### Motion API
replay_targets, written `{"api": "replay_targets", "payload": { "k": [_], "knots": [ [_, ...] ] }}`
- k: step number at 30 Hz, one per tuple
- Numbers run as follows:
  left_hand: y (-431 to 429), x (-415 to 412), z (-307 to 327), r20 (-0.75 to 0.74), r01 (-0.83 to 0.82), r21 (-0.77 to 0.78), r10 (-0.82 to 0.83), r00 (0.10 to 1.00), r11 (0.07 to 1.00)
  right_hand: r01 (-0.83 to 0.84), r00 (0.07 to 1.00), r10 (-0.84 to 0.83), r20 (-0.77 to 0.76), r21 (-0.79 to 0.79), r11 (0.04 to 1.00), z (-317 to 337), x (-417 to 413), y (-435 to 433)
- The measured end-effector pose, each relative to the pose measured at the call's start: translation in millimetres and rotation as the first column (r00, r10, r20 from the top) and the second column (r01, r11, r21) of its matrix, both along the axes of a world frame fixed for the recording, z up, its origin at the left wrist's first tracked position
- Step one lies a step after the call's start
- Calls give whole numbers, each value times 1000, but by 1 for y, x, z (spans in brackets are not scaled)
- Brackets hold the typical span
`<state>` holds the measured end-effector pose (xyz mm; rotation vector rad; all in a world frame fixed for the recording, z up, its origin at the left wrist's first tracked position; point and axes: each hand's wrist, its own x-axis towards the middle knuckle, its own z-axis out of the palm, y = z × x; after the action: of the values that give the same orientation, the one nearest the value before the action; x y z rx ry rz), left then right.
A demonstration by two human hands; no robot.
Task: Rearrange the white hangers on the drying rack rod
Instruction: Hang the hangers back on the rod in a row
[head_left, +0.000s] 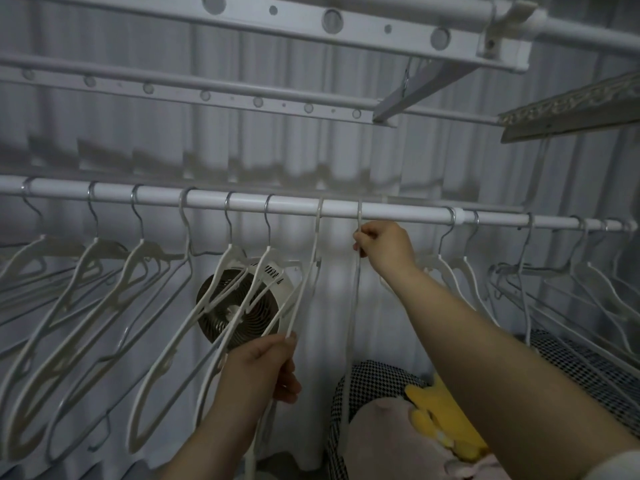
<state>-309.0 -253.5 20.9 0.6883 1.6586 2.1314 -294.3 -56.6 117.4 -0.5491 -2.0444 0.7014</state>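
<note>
Rod (242, 203): white, running across the whole view, sloping slightly down to the right.
Left hangers (95, 242): six white ones hooked on the rod, spaced apart, bodies swung toward the lower left.
Fan (216, 292): round, dark grille, behind the fifth and sixth hangers.
Left hand (266, 368): low, fingers curled round the lower end of the seventh hanger (318, 230), gripping it; possibly also a neighbouring bar, hard to tell in the dim light.
Seventh hanger: thin, hooked on the rod near its middle, body pulled down and to the left.
Eighth hanger (354, 299): hooked just to the right of the seventh, hanging nearly straight down.
Right hand (384, 245): raised just under the rod, fingertips pinching the eighth hanger's neck below the hook.
Right hangers (438, 261): more white ones crowded toward the rod's right end.
Checked fabric (374, 375): below, at lower right.
Yellow item (440, 410): lying against the checked fabric.
</note>
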Motion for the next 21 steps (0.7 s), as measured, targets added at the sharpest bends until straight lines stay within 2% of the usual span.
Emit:
{"api": "replay_targets", "payload": {
  "k": [13,17,21],
  "knots": [
    [-2,-2,0,33,-25,-17,26,999,1000,-40,999,40,8,4,999,-1,-11,-2],
    [-8,-7,0,-5,-46,-65,45,999,997,-21,999,20,25,31,999,-1,-12,-6],
    [-13,-12,1,-63,-67,-48,64,996,997,9,999,-11,33,44,999,-1,-8,-9]
  ]
}}
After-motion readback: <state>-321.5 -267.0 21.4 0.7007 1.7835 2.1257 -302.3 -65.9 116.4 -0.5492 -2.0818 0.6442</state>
